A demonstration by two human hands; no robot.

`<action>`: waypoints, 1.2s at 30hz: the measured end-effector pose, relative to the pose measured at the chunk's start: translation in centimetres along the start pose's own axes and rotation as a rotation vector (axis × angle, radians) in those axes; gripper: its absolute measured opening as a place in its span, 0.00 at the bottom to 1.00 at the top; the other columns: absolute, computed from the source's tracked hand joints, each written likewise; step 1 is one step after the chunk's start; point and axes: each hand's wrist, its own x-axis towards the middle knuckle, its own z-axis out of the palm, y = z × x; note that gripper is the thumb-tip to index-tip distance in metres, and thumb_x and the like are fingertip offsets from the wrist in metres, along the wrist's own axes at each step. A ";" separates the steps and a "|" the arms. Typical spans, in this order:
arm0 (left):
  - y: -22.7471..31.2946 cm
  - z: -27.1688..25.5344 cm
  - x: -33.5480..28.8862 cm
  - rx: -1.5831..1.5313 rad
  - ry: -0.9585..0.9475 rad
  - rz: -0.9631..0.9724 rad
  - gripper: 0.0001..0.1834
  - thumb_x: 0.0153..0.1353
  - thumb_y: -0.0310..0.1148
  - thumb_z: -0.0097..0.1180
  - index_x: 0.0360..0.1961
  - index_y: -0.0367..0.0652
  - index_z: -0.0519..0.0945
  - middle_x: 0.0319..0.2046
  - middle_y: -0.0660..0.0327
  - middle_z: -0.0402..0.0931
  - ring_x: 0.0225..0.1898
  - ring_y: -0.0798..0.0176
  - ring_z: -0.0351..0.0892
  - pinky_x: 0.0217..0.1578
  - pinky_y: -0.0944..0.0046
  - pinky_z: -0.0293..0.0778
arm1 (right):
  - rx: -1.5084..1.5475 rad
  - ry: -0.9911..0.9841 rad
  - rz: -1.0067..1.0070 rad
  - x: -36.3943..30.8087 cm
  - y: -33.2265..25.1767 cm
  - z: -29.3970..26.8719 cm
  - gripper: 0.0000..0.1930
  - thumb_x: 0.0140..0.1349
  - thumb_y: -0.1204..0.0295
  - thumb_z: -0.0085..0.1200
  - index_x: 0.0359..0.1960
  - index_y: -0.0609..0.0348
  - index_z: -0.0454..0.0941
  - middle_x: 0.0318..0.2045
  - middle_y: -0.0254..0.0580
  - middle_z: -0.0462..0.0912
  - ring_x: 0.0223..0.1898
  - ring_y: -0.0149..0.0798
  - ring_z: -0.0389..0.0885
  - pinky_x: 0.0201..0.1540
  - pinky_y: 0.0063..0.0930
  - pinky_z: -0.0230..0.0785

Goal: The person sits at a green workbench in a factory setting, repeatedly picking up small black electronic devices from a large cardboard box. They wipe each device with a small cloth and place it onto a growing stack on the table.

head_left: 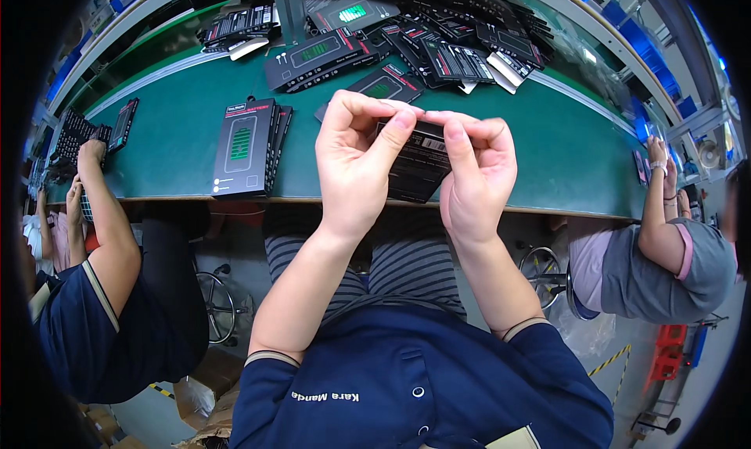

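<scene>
Between my two hands is a small black box with fine print and a white label on the side toward me. My left hand pinches its upper edge with thumb and forefinger. At the same edge, on the other side, my right hand grips with thumb and fingers. The thumbs hide part of the top end, so I cannot tell whether its flap is closed. Left of my hands stands a short row of similar boxes, the front one showing a green battery picture. Another box lies flat just behind my fingers.
A heap of black boxes covers the back of the green table, with more boxes left of it. Co-workers sit on both sides, one person's arm at left, another's at right. A metal post rises behind.
</scene>
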 end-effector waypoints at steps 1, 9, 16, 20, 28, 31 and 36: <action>-0.4 -0.4 -0.1 0.030 -0.014 0.037 0.08 0.65 0.22 0.61 0.38 0.40 0.72 0.38 0.60 0.78 0.41 0.72 0.77 0.44 0.72 0.73 | -0.022 -0.016 -0.032 -0.3 0.6 0.0 0.14 0.63 0.84 0.59 0.46 0.61 0.68 0.39 0.43 0.81 0.43 0.32 0.81 0.44 0.21 0.74; 1.6 -2.1 -1.3 0.233 0.143 -0.326 0.30 0.69 0.35 0.58 0.69 0.40 0.63 0.61 0.51 0.69 0.59 0.60 0.73 0.56 0.61 0.72 | -0.551 -0.250 -0.571 -2.2 1.2 -1.0 0.19 0.50 0.89 0.64 0.32 0.56 0.65 0.41 0.54 0.84 0.41 0.51 0.85 0.44 0.38 0.75; 6.9 -8.7 -0.1 0.815 0.243 0.082 0.26 0.65 0.20 0.56 0.64 0.30 0.69 0.58 0.49 0.74 0.61 0.61 0.72 0.61 0.61 0.68 | -0.664 -0.603 -0.168 -0.8 1.2 -1.9 0.11 0.53 0.73 0.69 0.28 0.61 0.76 0.44 0.49 0.84 0.50 0.54 0.82 0.56 0.42 0.73; 9.0 -16.5 0.1 1.607 0.166 -0.112 0.21 0.64 0.32 0.62 0.57 0.37 0.79 0.51 0.47 0.80 0.58 0.52 0.76 0.59 0.56 0.70 | -0.836 -0.400 0.005 0.1 3.6 -4.2 0.08 0.58 0.72 0.63 0.35 0.62 0.79 0.44 0.50 0.84 0.50 0.50 0.81 0.53 0.41 0.72; 4.4 -13.9 -3.9 1.624 0.276 0.221 0.39 0.44 0.37 0.77 0.59 0.44 0.76 0.64 0.43 0.62 0.60 0.40 0.72 0.57 0.49 0.73 | -0.934 -0.466 -0.066 -0.3 3.8 -3.9 0.08 0.58 0.70 0.63 0.32 0.61 0.79 0.42 0.49 0.83 0.53 0.50 0.78 0.56 0.41 0.70; 5.2 -15.4 -2.1 1.634 0.291 0.165 0.36 0.45 0.36 0.76 0.58 0.44 0.77 0.62 0.43 0.63 0.59 0.39 0.72 0.58 0.49 0.72 | -1.018 -0.542 -0.116 -0.4 3.4 -4.0 0.09 0.57 0.69 0.63 0.31 0.61 0.79 0.42 0.48 0.83 0.52 0.51 0.78 0.56 0.42 0.70; 7.0 -23.6 2.5 1.779 0.456 0.108 0.37 0.48 0.43 0.74 0.58 0.42 0.75 0.58 0.46 0.65 0.59 0.44 0.70 0.61 0.51 0.68 | -1.001 -0.547 -0.117 -0.4 3.4 -3.8 0.08 0.56 0.70 0.64 0.32 0.61 0.79 0.40 0.45 0.84 0.51 0.50 0.79 0.55 0.41 0.71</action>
